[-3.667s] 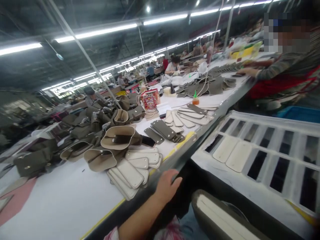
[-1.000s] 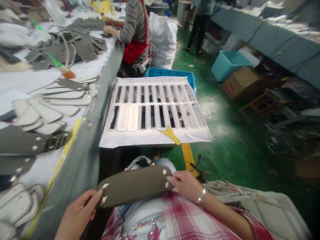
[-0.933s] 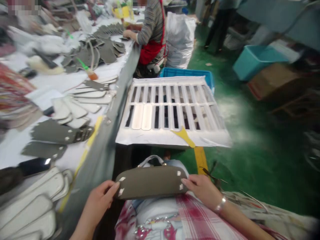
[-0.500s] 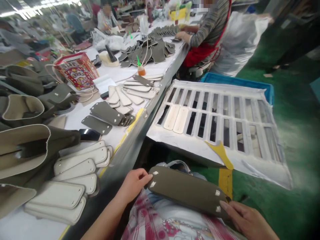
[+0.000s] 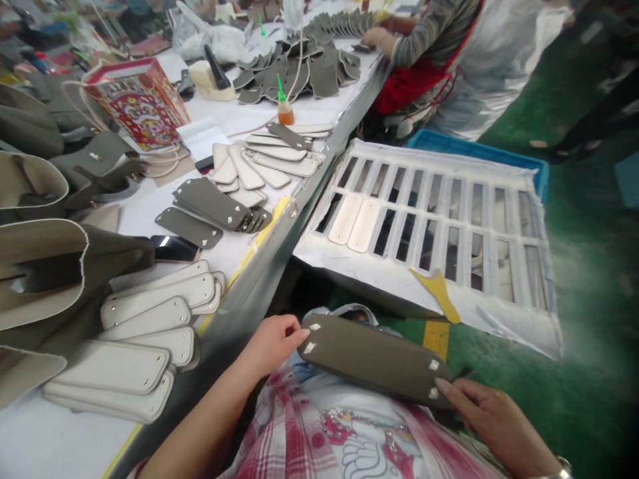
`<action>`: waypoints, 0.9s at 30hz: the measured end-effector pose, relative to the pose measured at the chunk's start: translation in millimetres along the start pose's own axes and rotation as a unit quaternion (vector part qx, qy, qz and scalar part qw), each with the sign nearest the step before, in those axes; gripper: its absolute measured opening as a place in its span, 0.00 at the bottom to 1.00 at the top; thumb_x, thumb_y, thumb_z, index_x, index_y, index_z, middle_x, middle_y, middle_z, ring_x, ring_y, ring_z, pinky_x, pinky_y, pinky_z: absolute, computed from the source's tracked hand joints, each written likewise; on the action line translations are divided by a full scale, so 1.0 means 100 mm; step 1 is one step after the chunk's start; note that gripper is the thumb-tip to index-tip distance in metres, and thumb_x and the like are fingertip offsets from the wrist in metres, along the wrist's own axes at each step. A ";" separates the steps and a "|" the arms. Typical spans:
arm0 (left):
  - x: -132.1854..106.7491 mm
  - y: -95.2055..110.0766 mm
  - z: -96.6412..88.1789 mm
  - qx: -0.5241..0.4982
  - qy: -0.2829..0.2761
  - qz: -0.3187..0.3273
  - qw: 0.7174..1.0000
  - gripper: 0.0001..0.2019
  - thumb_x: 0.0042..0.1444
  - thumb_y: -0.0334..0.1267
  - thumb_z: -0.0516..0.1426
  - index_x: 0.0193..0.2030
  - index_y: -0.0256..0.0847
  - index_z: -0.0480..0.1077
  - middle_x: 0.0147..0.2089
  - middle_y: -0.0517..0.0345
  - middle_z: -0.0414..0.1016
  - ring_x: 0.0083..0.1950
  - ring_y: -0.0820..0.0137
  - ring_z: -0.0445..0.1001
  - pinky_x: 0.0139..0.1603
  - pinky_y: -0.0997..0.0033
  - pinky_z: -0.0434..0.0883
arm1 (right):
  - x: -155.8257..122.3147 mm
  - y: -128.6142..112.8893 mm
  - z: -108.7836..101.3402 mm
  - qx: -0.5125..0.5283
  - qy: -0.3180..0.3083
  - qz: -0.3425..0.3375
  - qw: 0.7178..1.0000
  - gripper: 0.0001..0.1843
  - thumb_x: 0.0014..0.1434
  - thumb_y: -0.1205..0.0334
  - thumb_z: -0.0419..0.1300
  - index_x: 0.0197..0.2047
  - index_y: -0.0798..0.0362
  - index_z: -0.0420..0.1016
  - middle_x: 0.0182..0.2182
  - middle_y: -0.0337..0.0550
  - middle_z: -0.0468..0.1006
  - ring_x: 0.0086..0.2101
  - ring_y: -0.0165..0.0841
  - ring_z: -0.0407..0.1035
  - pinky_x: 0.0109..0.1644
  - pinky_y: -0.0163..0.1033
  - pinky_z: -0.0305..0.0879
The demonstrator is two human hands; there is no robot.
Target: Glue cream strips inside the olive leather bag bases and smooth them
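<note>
A long dark olive leather panel (image 5: pixel 372 359) with rounded ends and small white tabs near each end lies across my lap. My left hand (image 5: pixel 277 342) pinches its left end between thumb and fingers. At the other end, my right hand (image 5: pixel 482 409) grips the panel, thumb on top beside a white tab. A thin dark bit (image 5: pixel 465 374) sticks out by the right fingers; I cannot make out what it is. Left of my hands, on the table, are cream panels with metal studs (image 5: pixel 144 366) and a fanned stack of olive panels (image 5: pixel 212 206).
To the right, a white slotted rack (image 5: pixel 419 256) carries two cream panels (image 5: pixel 354 223) and a yellow scraper-shaped piece (image 5: pixel 439 296); a blue crate (image 5: pixel 479 150) is behind it. On the table (image 5: pixel 60 436) are olive bags (image 5: pixel 40 279), a glue bottle (image 5: pixel 285 110) and a phone (image 5: pixel 174 248). A co-worker's hand (image 5: pixel 374 38) handles pieces beyond.
The view has tilted down slightly. Both hands keep hold of the panel, which sits a little higher in the picture. The rest of the table looks the same.
</note>
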State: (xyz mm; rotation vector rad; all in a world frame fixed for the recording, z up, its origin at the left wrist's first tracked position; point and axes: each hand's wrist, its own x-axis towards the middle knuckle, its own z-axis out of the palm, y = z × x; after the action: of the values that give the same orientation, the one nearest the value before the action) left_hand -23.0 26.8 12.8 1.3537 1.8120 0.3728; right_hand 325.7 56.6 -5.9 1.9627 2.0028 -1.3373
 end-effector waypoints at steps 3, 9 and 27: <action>-0.03 -0.01 -0.02 0.105 -0.016 0.001 0.994 0.16 0.52 0.50 0.49 0.22 0.40 0.64 0.23 0.61 0.68 0.26 0.71 0.66 0.28 0.73 0.58 | 0.00 -0.03 -0.02 -0.008 0.016 -0.013 1.000 0.26 0.53 0.42 0.47 0.15 0.53 0.58 0.14 0.37 0.61 0.19 0.28 0.55 0.23 0.34 0.52; 0.10 0.15 0.20 0.275 0.085 0.184 0.940 0.17 0.53 0.45 0.50 0.47 0.40 0.63 0.47 0.49 0.69 0.47 0.59 0.67 0.48 0.60 0.63 | 0.00 0.08 -0.04 -0.052 0.041 -0.018 0.998 0.24 0.56 0.49 0.49 0.15 0.55 0.64 0.14 0.36 0.61 0.19 0.26 0.56 0.23 0.32 0.47; 0.33 1.18 1.56 0.227 -0.085 0.391 0.888 0.36 0.39 0.49 0.61 0.54 0.35 0.60 0.53 0.42 0.66 0.53 0.54 0.64 0.54 0.52 0.61 | -0.05 0.25 -0.13 0.015 0.039 -0.033 0.999 0.22 0.55 0.52 0.54 0.17 0.56 0.72 0.13 0.37 0.65 0.18 0.24 0.55 0.22 0.32 0.45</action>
State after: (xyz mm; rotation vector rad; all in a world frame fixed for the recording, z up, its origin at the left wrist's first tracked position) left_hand 169.1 64.8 -20.2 2.3602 1.1660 0.2263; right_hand 354.2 55.6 -8.4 2.0096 2.1107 -1.3325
